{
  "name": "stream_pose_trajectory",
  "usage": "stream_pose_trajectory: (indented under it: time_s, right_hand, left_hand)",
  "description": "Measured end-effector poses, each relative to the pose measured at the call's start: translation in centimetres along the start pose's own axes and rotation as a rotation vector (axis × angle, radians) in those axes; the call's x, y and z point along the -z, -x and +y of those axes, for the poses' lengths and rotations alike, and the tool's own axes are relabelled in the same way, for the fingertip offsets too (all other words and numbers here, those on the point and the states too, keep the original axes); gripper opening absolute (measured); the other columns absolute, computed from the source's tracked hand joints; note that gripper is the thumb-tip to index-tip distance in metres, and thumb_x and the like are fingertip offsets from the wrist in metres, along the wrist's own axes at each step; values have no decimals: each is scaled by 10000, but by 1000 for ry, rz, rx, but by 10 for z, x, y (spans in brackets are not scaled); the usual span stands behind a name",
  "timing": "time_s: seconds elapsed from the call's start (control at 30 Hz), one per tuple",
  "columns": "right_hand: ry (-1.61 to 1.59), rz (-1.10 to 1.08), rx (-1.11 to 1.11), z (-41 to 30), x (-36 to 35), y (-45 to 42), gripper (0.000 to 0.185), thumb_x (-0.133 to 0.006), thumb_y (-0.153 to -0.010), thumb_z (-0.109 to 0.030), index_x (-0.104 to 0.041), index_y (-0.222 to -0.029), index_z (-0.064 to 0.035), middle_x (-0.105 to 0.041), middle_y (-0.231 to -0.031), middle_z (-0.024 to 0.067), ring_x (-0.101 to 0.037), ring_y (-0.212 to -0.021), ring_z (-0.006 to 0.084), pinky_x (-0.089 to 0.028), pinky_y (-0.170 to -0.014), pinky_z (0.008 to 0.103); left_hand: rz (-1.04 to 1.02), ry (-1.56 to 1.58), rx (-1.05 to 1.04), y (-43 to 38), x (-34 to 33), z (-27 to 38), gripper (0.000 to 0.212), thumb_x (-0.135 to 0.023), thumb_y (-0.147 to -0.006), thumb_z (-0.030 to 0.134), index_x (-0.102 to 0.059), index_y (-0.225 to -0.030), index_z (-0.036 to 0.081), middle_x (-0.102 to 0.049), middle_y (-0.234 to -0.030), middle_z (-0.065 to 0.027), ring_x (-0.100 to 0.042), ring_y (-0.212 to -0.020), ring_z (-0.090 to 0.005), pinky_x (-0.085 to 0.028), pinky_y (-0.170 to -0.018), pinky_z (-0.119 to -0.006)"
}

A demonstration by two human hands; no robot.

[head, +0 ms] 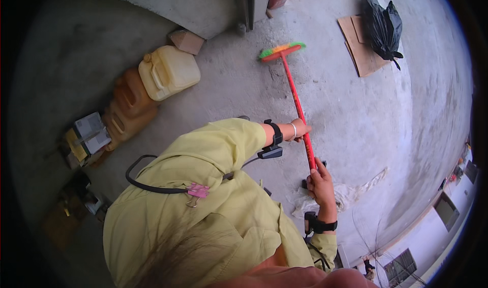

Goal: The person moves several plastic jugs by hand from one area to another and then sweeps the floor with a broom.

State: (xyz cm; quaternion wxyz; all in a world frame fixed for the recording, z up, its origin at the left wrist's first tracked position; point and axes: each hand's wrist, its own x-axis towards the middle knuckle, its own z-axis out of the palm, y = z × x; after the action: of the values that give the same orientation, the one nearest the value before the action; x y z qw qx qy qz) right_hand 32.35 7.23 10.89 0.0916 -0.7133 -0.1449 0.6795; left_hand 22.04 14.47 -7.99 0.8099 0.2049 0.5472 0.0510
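Observation:
Both my hands grip a broom with a red pole (293, 86). My left hand (300, 129) wraps the pole partway down, its arm stretched across from the yellow-green sleeve. Near the pole's upper end, my right hand (320, 183) closes around it, one finger laid along the shaft. The pole slants away to the broom head (282, 52), which has a red back and green and orange bristles, slightly blurred. It is over the grey concrete floor (236, 86). Black devices are strapped to both wrists.
A pale yellow jerrycan (173, 72) and brown plastic jerrycans (131, 108) line the left, beside boxes (91, 133). A black plastic bag (383, 30) lies on flattened cardboard (352, 40) at upper right. White sheeting (350, 192) lies beyond my right hand. A post (261, 2) stands ahead.

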Motion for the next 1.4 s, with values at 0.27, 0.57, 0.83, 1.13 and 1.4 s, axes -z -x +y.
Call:
stream_pose_trajectory:
  time_s: [0.27, 0.57, 0.83, 1.13, 1.4]
  right_hand:
    - [74, -142, 12, -44, -32, -70, 397, -448, -831, -202, -364, -1216, -156, -394, -568, -12, -308, -386, 57, -255, -329, 202]
    - [-13, 78, -56, 14, 21, 42, 407, -448, -823, -148, -362, -1220, -123, -405, -531, -3, -353, -376, 66, -273, -322, 208]
    - [-461, -335, -147, 17, -18, -59, 444, -437, -809, -90, -318, -1235, -135, -462, -617, 49, -333, -412, 67, -252, -334, 178]
    - [-103, 40, -158, 51, 53, 40, 431, -434, -816, -124, -338, -1234, -166, -405, -587, -7, -296, -382, 49, -225, -323, 189]
    - [-239, -123, -164, 69, 63, 84, 470, -439, -814, -126, -288, -1258, -165, -411, -613, 13, -309, -387, 57, -233, -317, 190]
  left_hand:
    - [82, 124, 47, -52, 102, 8, 201, -504, -728, 202, -489, -636, 24, -486, -510, -68, -421, -357, -134, -349, -293, -255]
    - [-203, 134, 124, 1, -37, -24, 147, -515, -727, 157, -500, -693, 15, -504, -535, -70, -469, -385, -144, -415, -330, -265]
    - [34, 39, 225, -35, 78, -37, 186, -486, -743, 204, -459, -629, 59, -447, -489, -33, -388, -337, -103, -324, -287, -231]
    - [-201, 19, 247, -14, -79, -64, 211, -452, -754, 225, -494, -646, 49, -458, -500, -23, -430, -378, -123, -413, -358, -253]
    - [-153, 123, 217, 31, -90, -79, 186, -520, -722, 206, -511, -647, 36, -478, -500, -41, -457, -381, -123, -427, -345, -250]
